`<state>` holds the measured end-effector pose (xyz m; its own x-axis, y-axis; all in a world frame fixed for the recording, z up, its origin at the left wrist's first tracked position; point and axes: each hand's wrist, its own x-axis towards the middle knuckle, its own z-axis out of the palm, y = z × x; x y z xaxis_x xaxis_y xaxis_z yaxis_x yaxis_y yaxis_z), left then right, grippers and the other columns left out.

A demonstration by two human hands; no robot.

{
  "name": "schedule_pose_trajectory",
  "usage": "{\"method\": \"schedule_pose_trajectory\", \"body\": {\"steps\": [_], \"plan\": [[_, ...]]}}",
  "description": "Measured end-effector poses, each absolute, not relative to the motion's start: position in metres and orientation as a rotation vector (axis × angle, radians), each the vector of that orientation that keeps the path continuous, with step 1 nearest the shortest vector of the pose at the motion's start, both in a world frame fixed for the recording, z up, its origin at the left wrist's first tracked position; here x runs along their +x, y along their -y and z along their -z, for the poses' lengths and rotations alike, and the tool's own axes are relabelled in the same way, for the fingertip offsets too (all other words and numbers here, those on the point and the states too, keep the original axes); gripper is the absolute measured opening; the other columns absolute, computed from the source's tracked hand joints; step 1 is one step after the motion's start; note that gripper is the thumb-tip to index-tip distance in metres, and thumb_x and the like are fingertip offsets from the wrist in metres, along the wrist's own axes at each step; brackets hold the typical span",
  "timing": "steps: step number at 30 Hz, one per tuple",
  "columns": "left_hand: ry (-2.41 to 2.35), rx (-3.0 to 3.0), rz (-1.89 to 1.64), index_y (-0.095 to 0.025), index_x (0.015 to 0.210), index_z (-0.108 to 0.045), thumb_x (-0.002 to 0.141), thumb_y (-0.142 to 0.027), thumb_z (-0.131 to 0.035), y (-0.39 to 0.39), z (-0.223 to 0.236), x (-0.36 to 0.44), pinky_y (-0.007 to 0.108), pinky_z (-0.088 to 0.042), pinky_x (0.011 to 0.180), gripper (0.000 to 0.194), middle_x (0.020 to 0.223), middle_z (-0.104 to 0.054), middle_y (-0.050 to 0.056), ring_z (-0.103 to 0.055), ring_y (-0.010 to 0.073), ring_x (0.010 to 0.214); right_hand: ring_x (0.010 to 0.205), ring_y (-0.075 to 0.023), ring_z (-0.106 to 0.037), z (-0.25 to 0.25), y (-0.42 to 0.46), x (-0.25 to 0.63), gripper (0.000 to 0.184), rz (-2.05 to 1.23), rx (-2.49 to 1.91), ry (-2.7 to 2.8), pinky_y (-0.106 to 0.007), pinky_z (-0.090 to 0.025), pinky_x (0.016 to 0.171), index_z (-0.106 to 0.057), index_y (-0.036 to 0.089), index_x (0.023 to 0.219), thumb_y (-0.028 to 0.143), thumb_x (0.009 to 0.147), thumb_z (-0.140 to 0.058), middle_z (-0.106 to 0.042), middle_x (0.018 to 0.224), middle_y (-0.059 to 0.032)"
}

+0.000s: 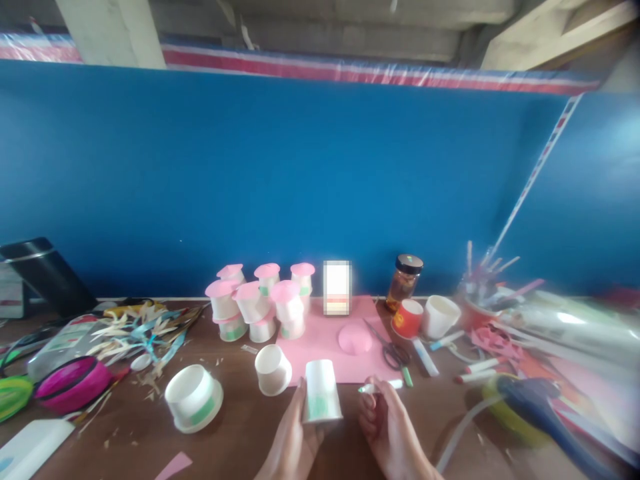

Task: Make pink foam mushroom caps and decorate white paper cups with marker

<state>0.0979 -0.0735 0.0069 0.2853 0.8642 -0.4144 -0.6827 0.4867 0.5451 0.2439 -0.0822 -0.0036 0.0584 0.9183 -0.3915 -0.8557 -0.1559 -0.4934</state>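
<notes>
My left hand (295,430) grips a white paper cup (320,377), held upside down with its rim toward me. A patch of green colouring shows on the cup's side. Between the fingers of my right hand (383,417) is a green marker (383,386), its tip pointing left toward the cup, apart from it. Beyond both hands lies a pink paper sheet (320,347) with a round pink paper piece (355,339) and scissors (395,355) on it. Another white cup (273,370) stands just left of the held one.
Several stacked cups with pink tops (247,303) stand behind. A wider cup (193,400) is at the left, near paper scraps (150,330). On the right are a lidded jar (404,280), a red cup (409,320), a white cup (440,317), markers (480,373) and a glue gun (545,407).
</notes>
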Motion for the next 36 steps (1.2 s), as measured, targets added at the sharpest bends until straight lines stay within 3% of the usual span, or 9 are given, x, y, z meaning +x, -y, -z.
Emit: {"method": "schedule_pose_trajectory", "body": {"steps": [25,36], "plan": [[-0.751,0.223,-1.063,-0.008,0.109,-0.062,0.078,-0.034,-0.064,0.073,-0.005,0.098,0.036,-0.052,0.077,0.04,0.096,-0.068,0.013,-0.064,0.0258,0.087,0.043,-0.0046,-0.034,0.007,0.082,0.245,0.03,-1.545,-0.771,0.127,-0.018,-0.023,0.039,-0.047,0.018,0.06,0.03,0.065,-0.073,-0.04,0.05,0.0067],[-0.842,0.175,-1.1,-0.005,0.101,-0.065,0.081,-0.033,-0.061,0.077,-0.028,0.105,0.037,-0.053,0.069,0.034,0.083,-0.068,0.014,-0.065,0.0248,0.073,0.042,-0.0044,-0.034,0.006,0.083,0.246,0.027,-1.541,-0.782,0.12,-0.017,-0.024,0.038,-0.048,0.017,0.06,0.029,0.068,-0.071,-0.041,0.05,0.0065]]}}
